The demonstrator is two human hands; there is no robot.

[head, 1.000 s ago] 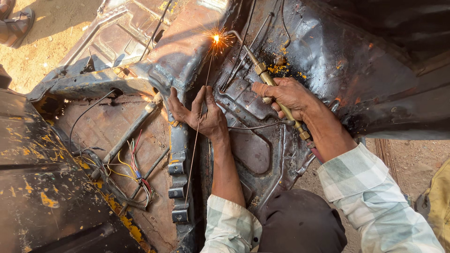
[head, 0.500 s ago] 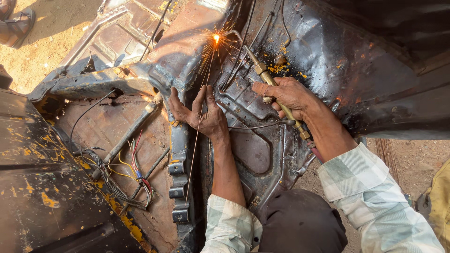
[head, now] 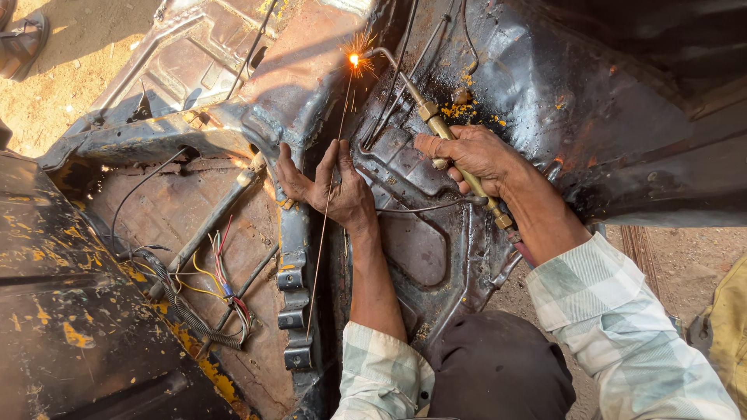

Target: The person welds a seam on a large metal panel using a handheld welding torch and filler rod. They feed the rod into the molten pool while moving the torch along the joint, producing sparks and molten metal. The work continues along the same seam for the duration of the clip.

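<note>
Brass torch: long brass-coloured gas torch (head: 451, 152) with a bent thin steel tip, slanting from lower right up to upper left over the metal.
Flame point: bright orange-white spark burst (head: 354, 59) at the tip's end, on the rusty seam.
Filler rod: thin straight metal wire (head: 327, 210), its upper end at the sparks, running down past the left hand.
Right hand: right hand (head: 471, 155) clenched around the torch body.
Left hand: left hand (head: 331, 187) spread flat on the panel, fingers pinching the rod.
Panel: dark, rusted, dented sheet-metal car body (head: 545, 101), flecked with orange scale.
Wiring: loose bundle of red and yellow wires (head: 222, 276), lower left.
</note>
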